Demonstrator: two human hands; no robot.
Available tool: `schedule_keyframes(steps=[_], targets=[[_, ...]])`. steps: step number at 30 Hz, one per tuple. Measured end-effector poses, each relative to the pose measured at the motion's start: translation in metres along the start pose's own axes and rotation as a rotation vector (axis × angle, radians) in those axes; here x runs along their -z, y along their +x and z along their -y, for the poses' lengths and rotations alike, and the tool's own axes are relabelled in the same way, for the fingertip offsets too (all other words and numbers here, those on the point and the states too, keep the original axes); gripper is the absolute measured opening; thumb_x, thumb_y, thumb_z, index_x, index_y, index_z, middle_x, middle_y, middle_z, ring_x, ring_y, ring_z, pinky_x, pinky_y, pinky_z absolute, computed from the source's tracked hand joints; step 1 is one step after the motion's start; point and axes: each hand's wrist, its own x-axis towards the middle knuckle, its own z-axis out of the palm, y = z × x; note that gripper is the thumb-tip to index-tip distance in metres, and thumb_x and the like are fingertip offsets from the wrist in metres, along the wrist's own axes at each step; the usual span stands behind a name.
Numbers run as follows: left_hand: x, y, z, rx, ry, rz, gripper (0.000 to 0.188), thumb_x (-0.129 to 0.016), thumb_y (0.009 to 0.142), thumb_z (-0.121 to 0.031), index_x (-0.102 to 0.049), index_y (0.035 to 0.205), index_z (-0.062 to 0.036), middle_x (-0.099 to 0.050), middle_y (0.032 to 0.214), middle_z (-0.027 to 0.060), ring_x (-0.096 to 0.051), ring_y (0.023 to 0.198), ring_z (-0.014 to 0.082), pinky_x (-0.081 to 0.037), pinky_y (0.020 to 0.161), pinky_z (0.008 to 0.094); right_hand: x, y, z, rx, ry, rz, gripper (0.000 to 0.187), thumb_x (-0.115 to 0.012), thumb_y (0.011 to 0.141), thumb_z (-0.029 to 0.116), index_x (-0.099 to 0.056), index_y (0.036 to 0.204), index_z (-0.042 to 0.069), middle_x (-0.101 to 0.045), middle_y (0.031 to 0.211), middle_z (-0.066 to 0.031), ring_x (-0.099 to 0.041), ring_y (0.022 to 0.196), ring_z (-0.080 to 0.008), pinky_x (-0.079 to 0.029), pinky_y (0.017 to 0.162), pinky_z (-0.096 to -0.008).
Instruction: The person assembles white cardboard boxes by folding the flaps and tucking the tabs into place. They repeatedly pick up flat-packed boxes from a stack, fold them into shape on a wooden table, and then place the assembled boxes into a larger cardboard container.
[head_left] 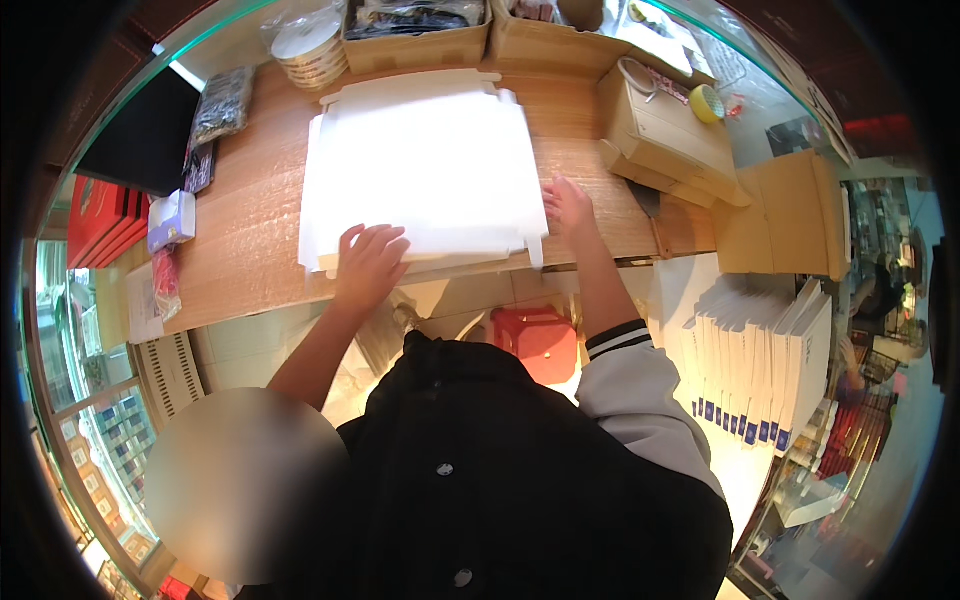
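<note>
A large white die-cut cardboard blank (420, 170) lies flat on the wooden table in front of me, with tabs and notched corners along its edges. My left hand (372, 262) rests on its near edge, left of the middle, fingers spread and slightly bent. Beside the right edge of the blank is my right hand (570, 207), its fingers apart and partly curled; whether the fingertips touch the edge I cannot tell. Neither hand grips anything visible. Strong glare washes out the surface of the blank.
Brown cardboard boxes (670, 130) stand at the right, one with a yellow tape roll (706, 103) on it. Stacked white rolls (305, 50) sit far left. Several upright white folded boxes (765, 350) line the right side. A red stool (537, 345) is below the table edge.
</note>
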Motion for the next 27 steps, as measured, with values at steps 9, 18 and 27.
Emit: schedule_keyframes(steps=[9, 18, 27], targets=[[0.026, -0.009, -0.004, 0.159, 0.128, -0.304, 0.047, -0.056, 0.083, -0.006, -0.051, 0.13, -0.0063, -0.043, 0.139, 0.0174, -0.041, 0.126, 0.0361, -0.03, 0.106, 0.0541, 0.008, -0.088, 0.001, -0.045, 0.233, 0.188, 0.022, -0.054, 0.092, 0.013, -0.054, 0.108, -0.001, -0.064, 0.102, -0.012, -0.065, 0.088, -0.0215, -0.056, 0.075, -0.032], [-0.031, -0.048, -0.011, -0.004, 0.031, 0.031, 0.031, -0.062, 0.074, -0.004, -0.058, 0.105, -0.0016, -0.056, 0.1, 0.011, -0.056, 0.097, 0.0293, -0.048, 0.082, 0.0378, -0.058, -0.159, -0.051, 0.088, -0.623, 0.415, 0.014, -0.063, 0.088, 0.014, -0.062, 0.098, 0.005, -0.063, 0.1, -0.0099, -0.062, 0.093, -0.0213, -0.052, 0.077, -0.0327], [-0.021, -0.021, 0.03, 0.323, -0.252, 0.363, 0.02, -0.057, 0.088, -0.009, -0.06, 0.107, -0.0022, -0.059, 0.1, 0.0122, -0.055, 0.096, 0.0319, -0.046, 0.081, 0.0381, -0.072, -0.074, -0.05, 1.025, -1.375, 0.65, 0.017, -0.067, 0.077, 0.015, -0.058, 0.09, 0.008, -0.056, 0.089, -0.0054, -0.055, 0.087, -0.0285, -0.046, 0.077, -0.0396]])
